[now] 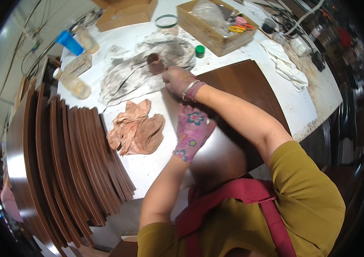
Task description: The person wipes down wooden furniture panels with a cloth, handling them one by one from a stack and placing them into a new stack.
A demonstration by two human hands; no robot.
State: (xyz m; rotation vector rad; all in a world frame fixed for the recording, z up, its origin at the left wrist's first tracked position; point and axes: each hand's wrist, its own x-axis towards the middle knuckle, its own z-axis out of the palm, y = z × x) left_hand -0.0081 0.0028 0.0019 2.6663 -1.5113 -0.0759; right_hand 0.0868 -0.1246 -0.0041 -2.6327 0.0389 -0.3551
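Right hand (177,80), in a stain-darkened glove, reaching to the small brown pot (155,63) standing on the smeared grey rag (147,68); fingers look curled at the pot's rim, though contact or grip impossible to tell at this angle. Left hand (193,130), in a pink flowered glove, flat on the dark brown wood panel (237,111), fingers spread, holding nothing. Panel lying across the white surface (147,167), near edge overhanging toward the body. Risk one: pot sitting on crumpled cloth, so a nudge from the reaching hand could tip it and spill stain over rag and surface. Risk two: drips crossing the bare panel on the way back, leaving blotches. Risk three: weight on the overhanging panel could rock or slide it. Stained pinkish rag (137,128) just beside the panel; stack of curved brown boards (74,162) well apart to the left, edges exposed to a spill.
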